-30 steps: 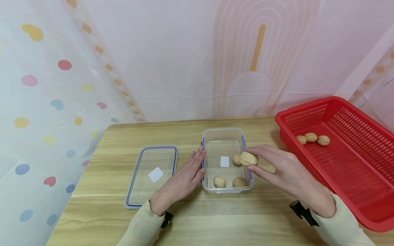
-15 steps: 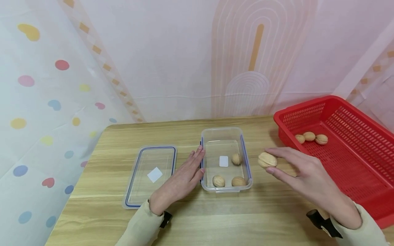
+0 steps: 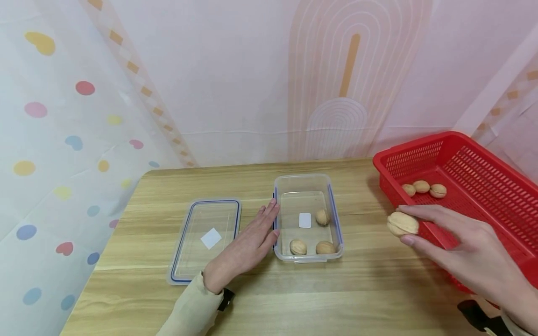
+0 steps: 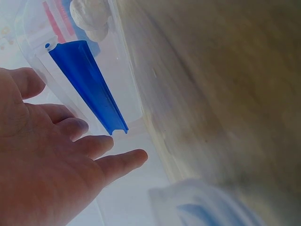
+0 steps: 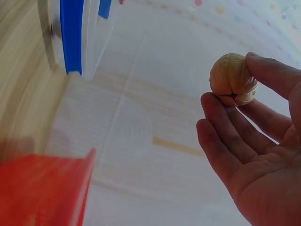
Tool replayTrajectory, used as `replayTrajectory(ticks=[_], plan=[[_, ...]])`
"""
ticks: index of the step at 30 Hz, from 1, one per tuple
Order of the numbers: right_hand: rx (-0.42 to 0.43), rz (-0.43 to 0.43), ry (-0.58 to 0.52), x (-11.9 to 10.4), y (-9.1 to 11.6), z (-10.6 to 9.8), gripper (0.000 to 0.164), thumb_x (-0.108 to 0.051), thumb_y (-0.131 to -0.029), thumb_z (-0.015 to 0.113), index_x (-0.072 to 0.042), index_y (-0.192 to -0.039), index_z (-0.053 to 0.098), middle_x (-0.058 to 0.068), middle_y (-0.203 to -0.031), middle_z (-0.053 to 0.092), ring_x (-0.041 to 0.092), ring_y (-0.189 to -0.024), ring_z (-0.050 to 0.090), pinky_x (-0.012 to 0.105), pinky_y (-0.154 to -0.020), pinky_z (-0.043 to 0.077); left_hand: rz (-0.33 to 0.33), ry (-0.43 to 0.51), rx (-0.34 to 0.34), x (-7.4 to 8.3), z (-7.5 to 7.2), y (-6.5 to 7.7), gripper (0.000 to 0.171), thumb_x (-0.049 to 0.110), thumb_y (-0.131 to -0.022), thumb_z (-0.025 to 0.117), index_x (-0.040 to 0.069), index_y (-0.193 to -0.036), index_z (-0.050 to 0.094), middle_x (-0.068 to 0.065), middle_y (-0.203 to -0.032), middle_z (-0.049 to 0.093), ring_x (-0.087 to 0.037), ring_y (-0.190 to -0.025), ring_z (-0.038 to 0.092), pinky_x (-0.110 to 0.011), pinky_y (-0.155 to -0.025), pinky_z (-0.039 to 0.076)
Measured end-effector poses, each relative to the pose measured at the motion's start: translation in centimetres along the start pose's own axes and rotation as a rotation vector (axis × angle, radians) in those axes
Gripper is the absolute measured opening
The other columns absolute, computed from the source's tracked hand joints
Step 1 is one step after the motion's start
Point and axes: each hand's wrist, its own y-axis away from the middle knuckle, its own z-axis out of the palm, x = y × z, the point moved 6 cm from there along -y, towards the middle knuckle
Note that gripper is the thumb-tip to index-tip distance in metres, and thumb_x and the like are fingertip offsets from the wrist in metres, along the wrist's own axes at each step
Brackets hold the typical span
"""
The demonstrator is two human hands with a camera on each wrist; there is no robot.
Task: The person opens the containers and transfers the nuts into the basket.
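Between thumb and fingertips my right hand [image 3: 466, 247] pinches a walnut [image 3: 402, 224], held in the air by the near left side of the red basket [image 3: 384, 179]. The right wrist view shows the same walnut [image 5: 233, 79] at the fingertips. My left hand [image 3: 248, 247] has its fingers extended and touches the left side of a clear plastic container [image 3: 304, 179]. Inside that container lie a walnut [image 3: 322, 217] at the right and two more walnuts along the near end. In the left wrist view, my left fingers are beside the container's blue side clip [image 4: 89, 87].
A clear lid [image 3: 195, 261] with a blue seal and a white label lies flat on the wooden table [image 3: 294, 298], left of the container. Three walnuts [image 3: 421, 186] sit in the basket's far left corner. A patterned cloth [image 3: 235, 84] hangs behind the table.
My right hand has moved right, carrying the walnut from above the container's right edge over to the basket's side. The left hand has stayed at the container.
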Motion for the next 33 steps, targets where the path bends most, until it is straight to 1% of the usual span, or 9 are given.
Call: replayTrajectory(ticks=[3,10,14,15,18,22,26,30,33], plan=[[0.010,0.049,0.045,0.7,0.5,-0.9,0.068,-0.008,-0.061,0.099,-0.019,-0.123,0.076,-0.001,-0.115,0.076,-0.016,-0.108,0.054,-0.003,-0.091,0.037,0.003,0.002,0.003,0.0,0.0,0.0,0.061,0.027,-0.113,0.040,0.002,-0.164,0.020,-0.010,-0.172,0.010,-0.035,-0.157,0.015,-0.047,-0.127,0.017],[0.021,0.078,0.093,2.0,0.4,-2.5,0.067,-0.008,-0.061,0.098,-0.014,-0.124,0.075,-0.004,-0.117,0.075,-0.022,-0.108,0.050,-0.005,-0.091,0.032,0.010,0.006,0.013,-0.1,0.0,0.0,0.061,0.026,-0.113,0.041,0.001,-0.164,0.020,-0.012,-0.172,0.012,-0.036,-0.157,0.016,-0.050,-0.127,0.019],[-0.010,0.095,0.149,2.7,0.0,-3.1,0.064,-0.009,-0.066,0.097,-0.009,-0.126,0.073,0.011,-0.121,0.074,-0.027,-0.112,0.042,-0.007,-0.091,0.028,-0.002,0.010,0.007,-0.1,0.0,0.0,0.061,0.027,-0.113,0.041,0.002,-0.164,0.020,-0.011,-0.172,0.012,-0.035,-0.157,0.015,-0.049,-0.127,0.018],[-0.012,0.096,0.146,2.8,-0.2,-3.2,0.064,-0.007,-0.066,0.096,-0.008,-0.126,0.072,0.010,-0.122,0.073,-0.027,-0.112,0.042,-0.007,-0.091,0.028,-0.003,0.012,0.006,-0.1,0.0,0.0,0.061,0.027,-0.113,0.041,0.002,-0.164,0.020,-0.010,-0.172,0.012,-0.035,-0.157,0.015,-0.049,-0.127,0.018],[-0.006,0.086,0.107,3.5,-0.5,-3.7,0.064,0.000,-0.069,0.093,-0.005,-0.129,0.071,-0.007,-0.126,0.070,-0.024,-0.112,0.047,-0.006,-0.092,0.032,-0.003,0.013,0.006,-0.1,0.0,-0.1,0.061,0.027,-0.113,0.041,0.002,-0.164,0.020,-0.010,-0.172,0.011,-0.035,-0.157,0.015,-0.049,-0.127,0.018],[0.020,0.055,-0.019,4.6,-1.2,-4.2,0.063,0.016,-0.069,0.087,-0.001,-0.128,0.071,-0.028,-0.120,0.064,-0.015,-0.106,0.059,-0.001,-0.090,0.041,0.012,0.008,0.016,0.0,0.0,-0.1,0.061,0.025,-0.113,0.041,0.000,-0.164,0.021,-0.012,-0.172,0.012,-0.036,-0.157,0.015,-0.050,-0.127,0.019],[0.034,0.111,-0.090,6.4,-1.7,-4.4,0.053,0.018,-0.074,0.083,0.004,-0.125,0.071,-0.031,-0.113,0.065,-0.015,-0.103,0.061,-0.001,-0.089,0.041,0.021,0.009,0.024,0.1,0.0,-0.1,0.061,0.025,-0.113,0.043,-0.001,-0.163,0.021,-0.013,-0.172,0.012,-0.037,-0.157,0.016,-0.051,-0.126,0.019],[0.010,0.215,-0.075,8.6,-2.1,-4.5,0.048,0.009,-0.081,0.083,0.005,-0.126,0.069,-0.037,-0.108,0.060,-0.020,-0.097,0.056,-0.004,-0.084,0.039,0.015,0.009,0.019,0.1,0.0,0.0,0.062,0.025,-0.113,0.043,-0.001,-0.163,0.020,-0.013,-0.172,0.010,-0.037,-0.157,0.015,-0.051,-0.127,0.018],[-0.018,0.258,-0.057,9.9,-2.3,-4.6,0.047,0.005,-0.084,0.082,0.007,-0.128,0.067,-0.040,-0.106,0.056,-0.023,-0.093,0.053,-0.005,-0.080,0.039,0.010,0.006,0.015,0.1,0.0,0.0,0.061,0.026,-0.113,0.042,0.000,-0.164,0.020,-0.013,-0.172,0.011,-0.036,-0.157,0.015,-0.051,-0.127,0.018]])
